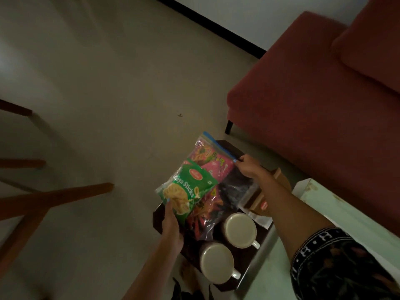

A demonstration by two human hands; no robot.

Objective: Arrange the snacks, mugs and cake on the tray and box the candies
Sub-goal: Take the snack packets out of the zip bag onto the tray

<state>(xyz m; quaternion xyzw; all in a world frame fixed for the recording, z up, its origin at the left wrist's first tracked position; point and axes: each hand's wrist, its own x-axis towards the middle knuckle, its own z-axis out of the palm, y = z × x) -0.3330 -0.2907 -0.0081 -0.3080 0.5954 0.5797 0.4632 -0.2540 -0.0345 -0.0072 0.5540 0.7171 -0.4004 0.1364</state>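
Note:
A clear zip bag of snack packets (207, 180) lies over the far half of a dark wooden tray (244, 258). A green Soya Sticks packet (186, 191) shows at its front. My left hand (172, 228) grips the bag's near left corner. My right hand (249, 166) pinches the far right end of its blue zip strip. Two mugs with pale insides stand on the tray's near half, one (239, 230) behind the other (216, 264). A brown cake box (263, 204) lies at the tray's right side, partly hidden by my right arm.
A red sofa (313, 89) fills the right side beyond the tray. A pale table edge (337, 211) runs under my right arm. Wooden chair legs (54, 198) stand on the floor at the left. The light is dim.

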